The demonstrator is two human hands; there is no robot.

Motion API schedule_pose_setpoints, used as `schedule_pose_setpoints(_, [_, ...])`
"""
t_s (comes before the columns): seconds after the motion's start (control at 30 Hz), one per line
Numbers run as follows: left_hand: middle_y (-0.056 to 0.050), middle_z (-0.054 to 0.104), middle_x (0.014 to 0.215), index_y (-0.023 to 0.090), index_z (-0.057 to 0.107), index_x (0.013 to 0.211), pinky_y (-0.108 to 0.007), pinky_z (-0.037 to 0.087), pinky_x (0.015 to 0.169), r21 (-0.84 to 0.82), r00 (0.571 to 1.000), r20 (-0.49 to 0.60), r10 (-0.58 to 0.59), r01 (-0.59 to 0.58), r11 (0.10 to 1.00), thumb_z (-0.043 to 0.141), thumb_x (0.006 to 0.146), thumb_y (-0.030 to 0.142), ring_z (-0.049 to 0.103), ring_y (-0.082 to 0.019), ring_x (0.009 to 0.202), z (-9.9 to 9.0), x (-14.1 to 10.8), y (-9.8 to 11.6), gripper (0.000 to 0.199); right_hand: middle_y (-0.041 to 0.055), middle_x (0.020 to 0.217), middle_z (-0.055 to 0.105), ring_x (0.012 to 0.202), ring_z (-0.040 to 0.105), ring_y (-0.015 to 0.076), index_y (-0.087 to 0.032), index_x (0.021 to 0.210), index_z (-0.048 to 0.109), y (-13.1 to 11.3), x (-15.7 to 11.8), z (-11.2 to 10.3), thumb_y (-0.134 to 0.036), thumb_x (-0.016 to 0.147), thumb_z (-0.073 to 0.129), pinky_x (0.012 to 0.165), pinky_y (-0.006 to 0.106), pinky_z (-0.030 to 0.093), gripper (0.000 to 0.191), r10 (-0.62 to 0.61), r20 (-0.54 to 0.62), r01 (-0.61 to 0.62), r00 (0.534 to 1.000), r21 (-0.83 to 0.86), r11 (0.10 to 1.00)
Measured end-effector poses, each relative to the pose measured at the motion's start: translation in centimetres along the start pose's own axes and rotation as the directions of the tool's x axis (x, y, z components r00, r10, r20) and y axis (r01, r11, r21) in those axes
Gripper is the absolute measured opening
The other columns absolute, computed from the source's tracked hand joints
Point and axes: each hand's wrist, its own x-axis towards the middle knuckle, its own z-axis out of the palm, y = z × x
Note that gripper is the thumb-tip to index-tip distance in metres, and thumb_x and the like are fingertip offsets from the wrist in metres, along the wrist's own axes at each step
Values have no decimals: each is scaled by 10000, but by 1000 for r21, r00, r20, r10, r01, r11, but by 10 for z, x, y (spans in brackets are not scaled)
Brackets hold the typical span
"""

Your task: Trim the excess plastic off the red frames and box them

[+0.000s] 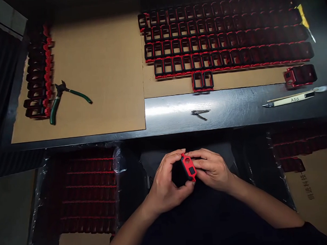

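Above my lap, in front of the table edge, I hold a red and black rectangular frame (189,165) that looks like a small camera housing. My left hand (166,183) grips it between thumb and fingers at its two ends. From the other side, the fingers of my right hand (211,169) are closed against its red face. That face shows a round hole and a dark square. What my right fingertips press on is partly hidden. Beyond the hands, a small nail clipper (200,114) lies on the metal table (168,111).
Rows of similar frames (186,47) stand on cardboard, with a stack (39,84) at the left. Green-handled cutters (59,94) lie on the cardboard sheet (104,74). A pen-like knife (289,99) and a yellow tool (303,17) are at the right. Lined boxes (87,190) flank me.
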Motion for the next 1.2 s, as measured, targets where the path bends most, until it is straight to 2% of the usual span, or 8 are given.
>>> schedule_pose_setpoints(0.17, [-158, 590, 1341, 215, 415, 1306, -501, 518, 1051, 32, 994, 25, 105, -106, 994, 639, 746, 60, 576, -274, 1275, 0, 2, -4, 622, 94, 1061, 775, 888, 749, 199, -235, 1013, 771, -1, -1, -2, -47, 863, 580, 759, 337, 629, 307, 29, -28, -28, 999, 34, 999])
schedule_pose_setpoints(0.37, [-162, 576, 1353, 214, 414, 1330, -520, 517, 1046, 58, 991, 40, 131, -134, 989, 634, 775, 68, 549, -281, 1287, -1, 3, -4, 615, 59, 1029, 779, 965, 746, 200, -252, 1014, 775, -3, -3, -6, -56, 891, 531, 861, 362, 627, 336, 255, -39, -238, 966, 250, 939])
schedule_pose_setpoints(0.47, [-172, 569, 1361, 203, 410, 1345, -519, 512, 1054, 75, 989, 49, 139, -143, 987, 619, 787, 58, 538, -280, 1298, -1, 3, -4, 614, 55, 946, 778, 839, 748, 181, -232, 971, 777, -4, -3, -9, -149, 925, 575, 772, 321, 635, 223, 400, 34, -380, 916, 396, 836])
schedule_pose_setpoints(0.57, [-182, 562, 1372, 190, 409, 1360, -523, 506, 1063, 100, 985, 62, 163, -168, 981, 620, 796, 58, 527, -284, 1306, 0, 4, -5, 617, 63, 941, 778, 801, 749, 178, -211, 1017, 759, -5, -2, -11, -284, 943, 633, 739, 306, 633, 164, 517, 148, -509, 843, 534, 676])
schedule_pose_setpoints(0.73, [-190, 567, 1372, 170, 370, 1435, -533, 502, 1075, 153, 976, 73, 204, -213, 965, 627, 799, 59, 516, -300, 1322, 1, 5, -9, 695, 61, 946, 775, 836, 745, 169, -200, 1080, 732, -5, -1, -12, -359, 921, 692, 759, 290, 613, 228, 517, 264, -550, 814, 638, 539])
schedule_pose_setpoints(0.97, [-201, 589, 1362, 164, 51, 1597, -566, 542, 1014, 302, 949, 81, 304, -314, 900, 599, 791, 14, 476, -324, 1345, 3, 4, -14, 986, 59, 929, 762, 784, 713, 150, -186, 1070, 720, -5, -1, -10, -303, 853, 751, 725, 273, 584, 248, 519, 301, -586, 800, 580, 566])
schedule_pose_setpoints(1.1, [-179, 599, 1357, 201, -3, 1602, -543, 559, 994, 335, 942, 103, 320, -335, 880, 589, 785, -6, 468, -319, 1348, 2, 4, -13, 1030, 37, 883, 750, 729, 677, 122, -179, 1034, 716, -7, 2, -10, -243, 824, 763, 698, 250, 557, 225, 504, 313, -586, 805, 553, 592])
schedule_pose_setpoints(1.2, [-184, 578, 1379, 201, -20, 1602, -542, 555, 999, 337, 941, 130, 313, -339, 878, 586, 790, -6, 441, -320, 1374, 0, 4, -12, 1035, 11, 812, 721, 681, 641, 105, -170, 967, 723, -7, 4, -9, -257, 776, 820, 654, 229, 532, 231, 531, 349, -631, 772, 524, 572])
